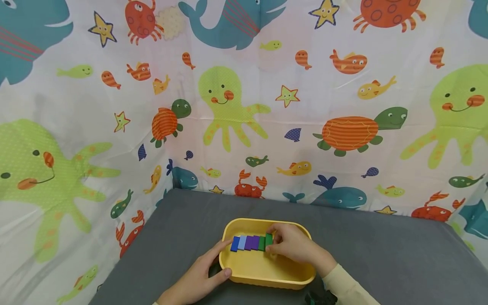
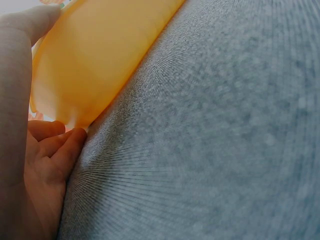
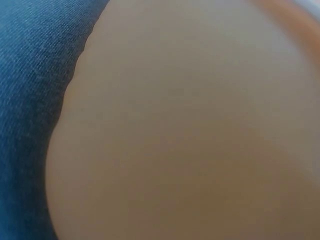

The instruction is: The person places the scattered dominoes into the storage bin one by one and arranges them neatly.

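Note:
A yellow plastic tray point(image 1: 263, 271) with rounded corners sits on the dark grey cloth surface. Inside it, towards the far side, runs a row of small flat tiles: dark blue point(image 1: 235, 244), light blue point(image 1: 242, 242), two purple point(image 1: 251, 242) and green point(image 1: 262, 243). My right hand point(image 1: 291, 243) pinches the rightmost green tile point(image 1: 269, 239) between thumb and fingers, at the end of the row. My left hand point(image 1: 200, 273) holds the tray's left end, thumb at the near corner. In the left wrist view its lower fingers point(image 2: 70, 150) curl against the tray's base.
A curtain point(image 1: 244, 106) printed with sea animals hangs behind and to the left of the grey surface point(image 1: 381, 254). A small black object point(image 1: 320, 298) lies by the right sleeve at the bottom. A blurred tan surface point(image 3: 175, 125) fills most of the right wrist view.

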### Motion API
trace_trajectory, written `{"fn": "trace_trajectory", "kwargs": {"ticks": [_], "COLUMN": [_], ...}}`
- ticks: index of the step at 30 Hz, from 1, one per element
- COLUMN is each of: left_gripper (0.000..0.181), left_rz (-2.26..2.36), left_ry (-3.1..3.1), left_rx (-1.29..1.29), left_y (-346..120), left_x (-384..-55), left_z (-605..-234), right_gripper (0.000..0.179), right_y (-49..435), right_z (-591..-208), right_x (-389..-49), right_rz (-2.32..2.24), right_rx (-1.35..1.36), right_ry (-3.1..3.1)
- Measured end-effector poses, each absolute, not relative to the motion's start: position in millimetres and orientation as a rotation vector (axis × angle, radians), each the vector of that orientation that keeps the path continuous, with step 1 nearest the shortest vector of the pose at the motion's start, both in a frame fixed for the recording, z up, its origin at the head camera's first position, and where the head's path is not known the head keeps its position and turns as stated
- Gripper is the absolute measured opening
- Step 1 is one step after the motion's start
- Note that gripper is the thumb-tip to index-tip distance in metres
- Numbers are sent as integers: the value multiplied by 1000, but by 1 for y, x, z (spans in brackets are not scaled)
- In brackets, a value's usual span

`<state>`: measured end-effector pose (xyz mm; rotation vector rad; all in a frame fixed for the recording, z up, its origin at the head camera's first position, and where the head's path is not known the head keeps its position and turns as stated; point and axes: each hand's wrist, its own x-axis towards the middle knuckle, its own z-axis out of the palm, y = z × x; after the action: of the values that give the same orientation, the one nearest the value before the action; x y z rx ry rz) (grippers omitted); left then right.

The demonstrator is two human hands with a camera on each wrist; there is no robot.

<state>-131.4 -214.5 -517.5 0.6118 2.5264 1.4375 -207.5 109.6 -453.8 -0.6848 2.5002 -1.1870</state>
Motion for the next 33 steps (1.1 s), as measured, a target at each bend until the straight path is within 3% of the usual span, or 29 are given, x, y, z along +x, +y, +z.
{"fn": "trace_trajectory", "kwargs": {"ticks": [33], "left_gripper": [67], "left_rz": [1399], "left_ry": [2521], "left_rx": [551], "left_y": [-212], "left_x": [-132], "left_z": [-514], "right_gripper": [44], "right_y": [106], "right_z": [-461], "right_x": [-210], "right_rz": [-1049], "right_rx": [-655], "right_ry": [2568]}}
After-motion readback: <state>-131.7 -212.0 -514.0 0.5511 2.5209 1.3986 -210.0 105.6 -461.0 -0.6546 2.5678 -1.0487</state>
